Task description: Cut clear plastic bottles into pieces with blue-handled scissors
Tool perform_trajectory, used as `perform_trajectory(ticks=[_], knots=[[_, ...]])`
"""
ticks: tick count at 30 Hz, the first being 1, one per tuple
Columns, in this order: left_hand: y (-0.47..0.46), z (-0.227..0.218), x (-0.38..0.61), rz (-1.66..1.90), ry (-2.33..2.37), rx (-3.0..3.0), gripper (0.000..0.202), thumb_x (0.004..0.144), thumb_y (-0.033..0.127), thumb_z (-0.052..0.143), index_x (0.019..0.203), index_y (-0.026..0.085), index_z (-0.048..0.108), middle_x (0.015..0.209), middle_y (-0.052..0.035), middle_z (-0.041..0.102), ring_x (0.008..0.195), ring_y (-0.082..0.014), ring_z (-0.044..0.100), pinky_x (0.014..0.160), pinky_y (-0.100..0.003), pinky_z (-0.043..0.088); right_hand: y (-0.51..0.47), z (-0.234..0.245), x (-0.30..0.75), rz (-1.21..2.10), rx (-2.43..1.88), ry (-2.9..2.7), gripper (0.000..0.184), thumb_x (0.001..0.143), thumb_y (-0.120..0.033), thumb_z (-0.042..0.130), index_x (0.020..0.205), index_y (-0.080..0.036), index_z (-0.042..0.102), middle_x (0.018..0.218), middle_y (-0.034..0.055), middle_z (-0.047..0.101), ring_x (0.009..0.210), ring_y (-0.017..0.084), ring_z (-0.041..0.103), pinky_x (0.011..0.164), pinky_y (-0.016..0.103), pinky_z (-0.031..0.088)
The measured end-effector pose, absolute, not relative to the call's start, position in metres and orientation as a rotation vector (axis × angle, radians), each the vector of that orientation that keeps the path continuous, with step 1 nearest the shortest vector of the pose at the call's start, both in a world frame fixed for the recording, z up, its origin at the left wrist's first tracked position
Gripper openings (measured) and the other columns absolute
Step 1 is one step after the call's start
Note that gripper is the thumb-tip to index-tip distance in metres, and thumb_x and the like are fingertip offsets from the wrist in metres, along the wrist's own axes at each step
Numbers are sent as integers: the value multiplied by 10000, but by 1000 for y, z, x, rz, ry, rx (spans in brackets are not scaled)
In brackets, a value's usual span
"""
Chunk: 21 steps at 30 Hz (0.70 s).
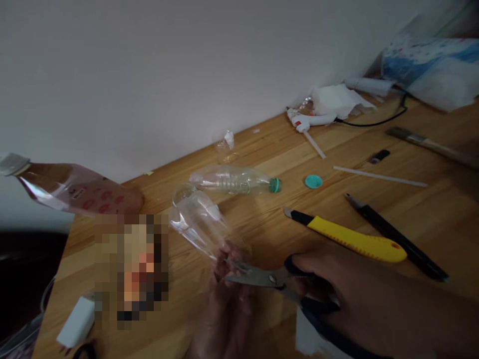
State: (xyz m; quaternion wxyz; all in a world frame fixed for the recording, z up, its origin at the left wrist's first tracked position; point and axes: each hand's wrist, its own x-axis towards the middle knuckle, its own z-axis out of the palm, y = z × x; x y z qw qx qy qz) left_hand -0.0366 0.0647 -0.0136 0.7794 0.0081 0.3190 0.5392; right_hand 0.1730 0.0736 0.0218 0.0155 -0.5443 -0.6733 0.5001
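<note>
My left hand is closed round the lower end of a clear cut plastic bottle piece, which tilts up and to the left over the wooden table. In my right hand, low on the right, is a pair of dark-handled scissors. The blades point left and meet the edge of the plastic piece beside my left fingers. Motion blur softens both hands.
A clear bottle with a teal neck ring lies behind, a teal cap beside it. A yellow utility knife, a black pen, a white stick, a glue gun and a pink bottle lie around.
</note>
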Motion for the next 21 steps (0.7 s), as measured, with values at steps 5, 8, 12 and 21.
perform_trajectory(ticks=[5, 8, 12, 21], knots=[[66, -12, -35, 1155, 671, 6, 333, 715, 104, 851, 996, 177, 687, 874, 22, 687, 618, -30, 588, 535, -103, 481, 70, 20, 171, 1530, -1699, -2098, 103, 736, -190, 604, 727, -277, 551, 624, -75, 616, 542, 136, 548, 455, 251, 337], [66, -16, -37, 1148, 640, 6, 316, 744, 93, 829, 1005, 185, 677, 891, 32, 700, 652, -25, 624, 551, -94, 483, 69, 17, 170, 1435, -1729, -2110, 88, 730, -205, 616, 730, -276, 566, 660, -53, 636, 575, 151, 570, 475, 266, 335], [62, -25, -39, 1150, 571, 23, 336, 802, 82, 768, 1095, 202, 655, 947, 31, 728, 781, -47, 684, 632, -98, 515, 69, 16, 171, 1409, -1701, -2149, 84, 726, -204, 617, 760, -275, 585, 758, -25, 652, 645, 166, 589, 526, 278, 371], [65, -19, -37, 1157, 644, 3, 295, 779, 70, 790, 1012, 204, 669, 880, 34, 707, 720, -39, 652, 622, -92, 513, 70, 23, 170, 1414, -1712, -2190, 69, 735, -185, 594, 743, -246, 562, 745, -6, 642, 638, 168, 577, 544, 279, 369]])
